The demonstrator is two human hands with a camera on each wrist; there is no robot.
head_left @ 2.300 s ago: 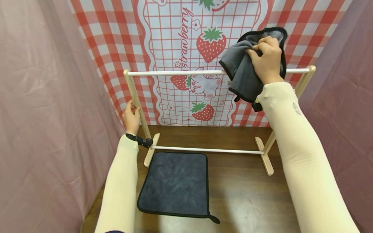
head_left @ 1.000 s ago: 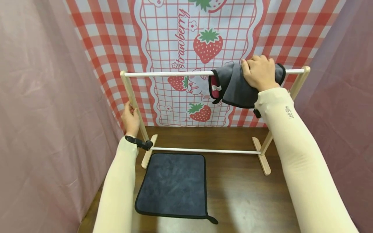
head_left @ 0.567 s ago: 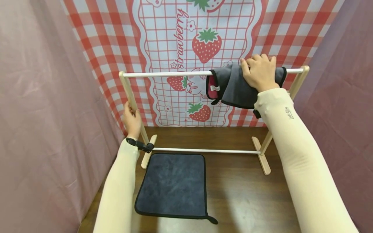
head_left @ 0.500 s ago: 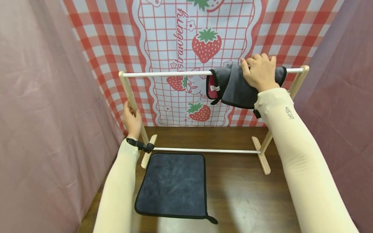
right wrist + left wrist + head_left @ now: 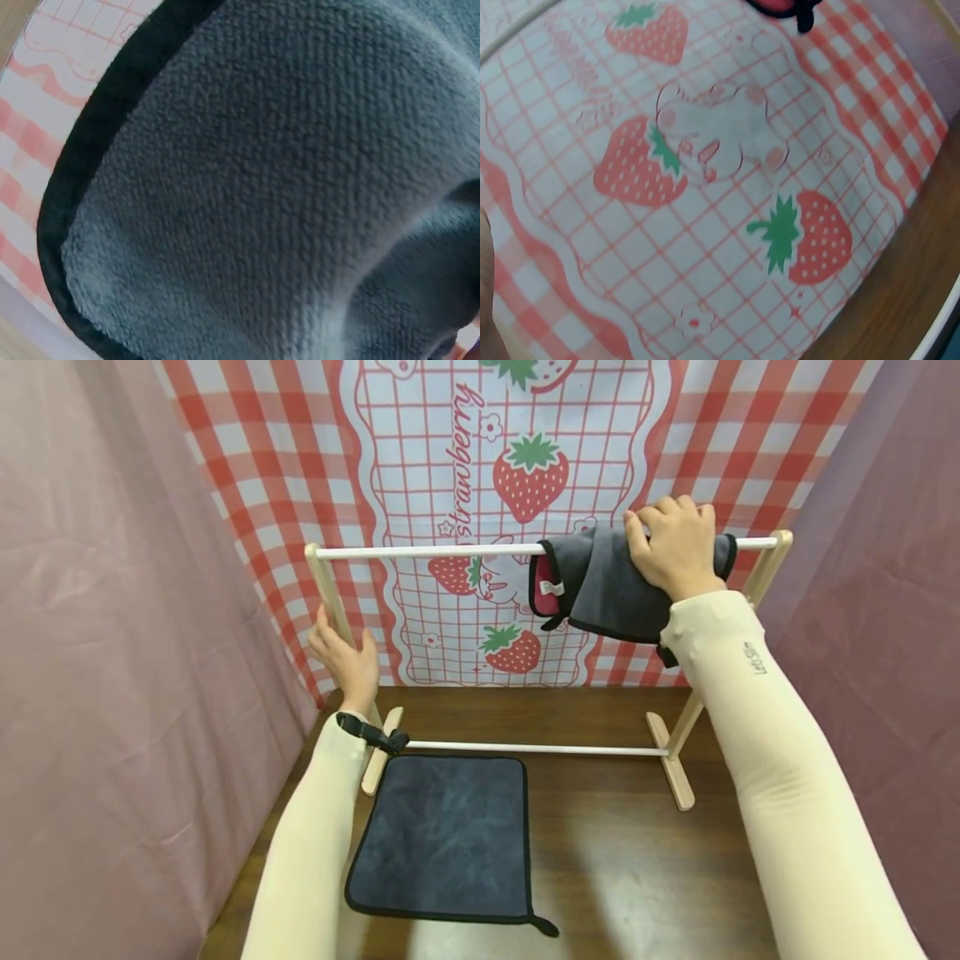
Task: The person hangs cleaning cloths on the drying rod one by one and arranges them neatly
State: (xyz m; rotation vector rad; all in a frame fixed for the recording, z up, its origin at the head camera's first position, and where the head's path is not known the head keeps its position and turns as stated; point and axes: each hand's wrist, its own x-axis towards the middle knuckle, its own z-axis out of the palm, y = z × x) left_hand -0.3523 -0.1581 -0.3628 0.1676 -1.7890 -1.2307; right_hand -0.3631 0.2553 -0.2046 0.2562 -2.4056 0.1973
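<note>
A grey towel (image 5: pixel 615 593) with black edging hangs over the top rail (image 5: pixel 435 552) of a wooden rack, toward its right end. Its reddish underside and a white tag show at the left fold. My right hand (image 5: pixel 678 547) holds the towel from above at the rail; the fingertips are hidden behind it. Grey pile of that towel (image 5: pixel 262 165) fills most of the right wrist view. Beside the rack's left post (image 5: pixel 330 589), my left hand (image 5: pixel 348 660) is spread, thumb apart from the fingers, holding nothing. A second grey towel (image 5: pixel 442 835) lies flat on the floor.
The rack has a lower white bar (image 5: pixel 532 748) and flat wooden feet (image 5: pixel 671 764). Behind hangs a strawberry-print checked cloth (image 5: pixel 420 468). Pink curtains (image 5: pixel 127 652) close both sides, and brown wood floor (image 5: pixel 600 843) lies below.
The right hand brought the bunched towel down over the top rail, where it now drapes. My left hand's fingers have spread away from the left post, and the hand shifted slightly right.
</note>
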